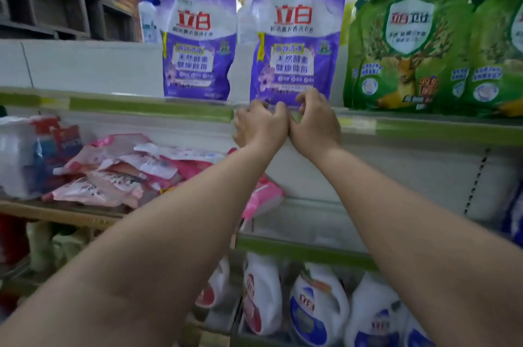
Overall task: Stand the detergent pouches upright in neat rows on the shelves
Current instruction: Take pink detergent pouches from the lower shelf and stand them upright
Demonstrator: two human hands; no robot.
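I have the purple pouch standing upright on the top shelf, a little to the one o'clock side of the middle of my view, its bottom edge right at the shelf's front lip. Both hands are on that bottom edge. My left hand has its fingers curled up against the pouch's lower left corner, and my right hand has its fingers curled over the lower right part; they look to be pinching the base, though blur keeps me from seeing how firm the hold is. The two hands touch each other at the thumbs.

I judge this to be the seating step: the pouch is up, and I am squaring its foot on the shelf. At nine o'clock from it stands a second purple pouch, also upright, with a gap between the two. At three o'clock, the green pouches stand close together.

Next, I think the base needs to be nudged until it lines up with its purple neighbour, then released gently so it does not tip forward.

Farther out, at eight o'clock on the shelf below, a heap of pink pouches lies flat and untidy; those are still to be stood up. At six o'clock, white jugs sit on the lowest shelf.
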